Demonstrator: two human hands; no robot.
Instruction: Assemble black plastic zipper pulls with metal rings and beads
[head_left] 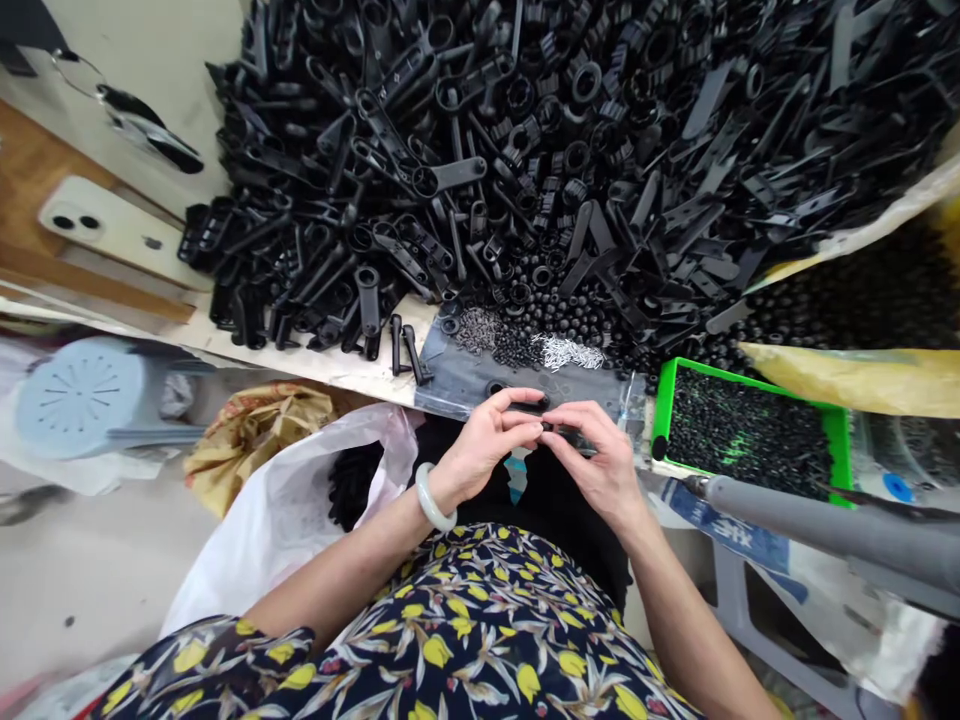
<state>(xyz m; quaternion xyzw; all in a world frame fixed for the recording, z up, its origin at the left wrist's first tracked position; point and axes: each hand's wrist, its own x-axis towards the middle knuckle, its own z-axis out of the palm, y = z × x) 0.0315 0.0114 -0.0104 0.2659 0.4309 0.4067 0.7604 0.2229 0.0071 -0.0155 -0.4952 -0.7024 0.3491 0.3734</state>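
Note:
My left hand (489,440) and my right hand (596,462) meet just in front of the table edge, fingertips pinched together on a small black plastic part (553,428). The left hand also curls over a black ring-shaped piece (527,405). A pale bangle (433,497) sits on my left wrist. Directly beyond the hands lie small heaps of silver pins (564,351) and tiny black pieces (516,350) on a dark sheet (457,378).
A huge pile of black plastic levers and rings (570,150) covers the table. A green tray (836,425) of small black bits stands at right, beside a grey tool (810,520). A white bag (300,500) hangs at left. A phone (112,228) lies far left.

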